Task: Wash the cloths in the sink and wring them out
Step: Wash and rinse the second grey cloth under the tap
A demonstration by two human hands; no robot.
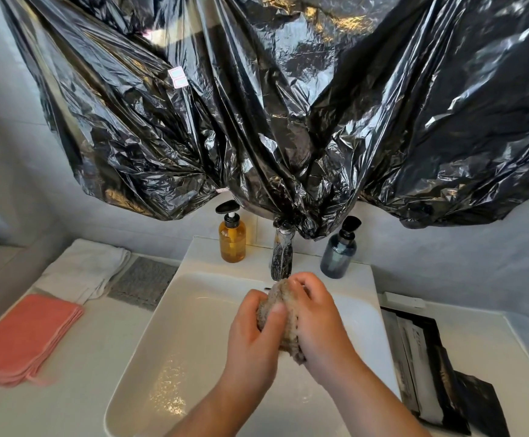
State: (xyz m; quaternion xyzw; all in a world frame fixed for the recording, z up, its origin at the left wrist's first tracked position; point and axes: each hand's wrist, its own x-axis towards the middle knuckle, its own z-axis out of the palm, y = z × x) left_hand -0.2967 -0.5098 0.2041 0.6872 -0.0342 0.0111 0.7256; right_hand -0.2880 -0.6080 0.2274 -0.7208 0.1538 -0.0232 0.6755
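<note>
Tan cloth (289, 323): wadded into a ball, gripped between left hand (252, 335) and right hand (317, 320) over the sink (193, 342).
Sink: white, rectangular, wet floor.
Pink cloths (26, 339): folded stack, flat, well left of sink.
White cloths (86, 269): folded pile behind pink.
Grey cloth (145, 282): flat, at sink's left edge.

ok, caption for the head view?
Left hand and right hand grip a beige cloth over the sink, below the tap.

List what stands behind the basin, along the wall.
An amber pump bottle, the chrome faucet and a dark blue pump bottle. Black plastic sheeting drapes over the faucet's top and hides the wall above.
</note>
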